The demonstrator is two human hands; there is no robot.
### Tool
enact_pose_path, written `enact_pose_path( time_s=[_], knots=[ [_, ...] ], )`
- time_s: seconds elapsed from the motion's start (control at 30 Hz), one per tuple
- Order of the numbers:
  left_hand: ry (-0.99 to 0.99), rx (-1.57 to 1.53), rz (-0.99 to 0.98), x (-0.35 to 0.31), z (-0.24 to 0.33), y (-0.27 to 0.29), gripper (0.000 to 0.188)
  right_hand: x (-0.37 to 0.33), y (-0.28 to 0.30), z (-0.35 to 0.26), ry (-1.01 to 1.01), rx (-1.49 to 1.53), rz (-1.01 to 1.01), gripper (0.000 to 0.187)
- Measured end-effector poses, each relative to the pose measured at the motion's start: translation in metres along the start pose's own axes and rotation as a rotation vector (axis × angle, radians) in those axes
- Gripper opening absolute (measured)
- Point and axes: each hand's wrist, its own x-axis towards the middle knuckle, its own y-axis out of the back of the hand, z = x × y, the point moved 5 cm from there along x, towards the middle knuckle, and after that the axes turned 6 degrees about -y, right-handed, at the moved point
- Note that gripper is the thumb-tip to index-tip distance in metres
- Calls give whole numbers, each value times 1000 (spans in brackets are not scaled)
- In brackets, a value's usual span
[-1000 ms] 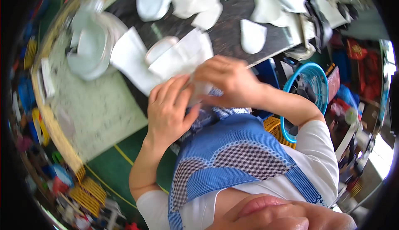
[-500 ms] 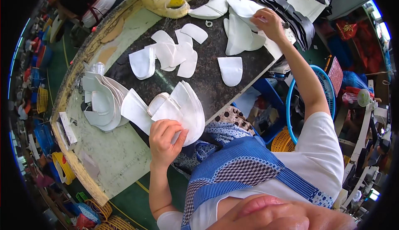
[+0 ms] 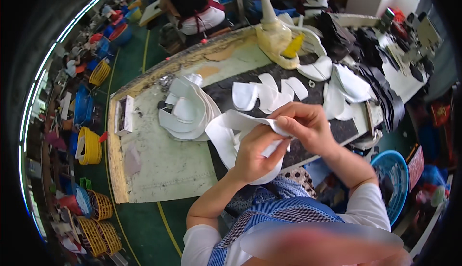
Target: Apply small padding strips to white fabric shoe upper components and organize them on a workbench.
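My left hand (image 3: 257,153) and my right hand (image 3: 308,127) meet over the table's near edge, fingers pinched on the rim of a white curved sheet piece (image 3: 236,120). The sheet bends upward between them; my fingers hide its gripped edge. Below and left of it are more white pieces (image 3: 222,151), partly covered by my left hand. Farther off, small rounded white pieces (image 3: 269,95) lie spread on the dark board (image 3: 221,94). A stack of larger curved white pieces (image 3: 185,112) sits to the left, and another white pile (image 3: 349,85) to the right.
A cream-coloured container (image 3: 276,40) with a cone top and a yellow blade stands at the back. Black cut pieces (image 3: 385,90) lie at the far right. A small white box (image 3: 125,115) is at the table's left end. A blue basket (image 3: 392,179) stands right of me.
My right hand has come from the right-hand white pile to join my left. A white sheet is now raised between both hands. The head view has shifted, showing more of the room.
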Motion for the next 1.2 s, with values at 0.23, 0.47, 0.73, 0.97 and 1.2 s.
enact_pose_path(
  time_s=[0.23, 0.47, 0.73, 0.97, 1.2],
  knots=[
    [122, -191, 394, -26, -13, 28, 15, 0, -37, -2, 400, -233, -128, 30],
    [332, -557, 423, -23, -29, 28, 13, -2, -49, -13, 491, -495, 90, 31],
    [281, -341, 481, -18, -28, 30, 9, 4, -47, 12, 65, 10, 96, 20],
    [68, -5, 57, -26, -18, 22, 8, 12, 6, 62, -327, 513, 256, 19],
    [-590, 485, -337, -18, 59, -23, 11, -83, 28, 51, -292, 181, 260, 13]
  ],
)
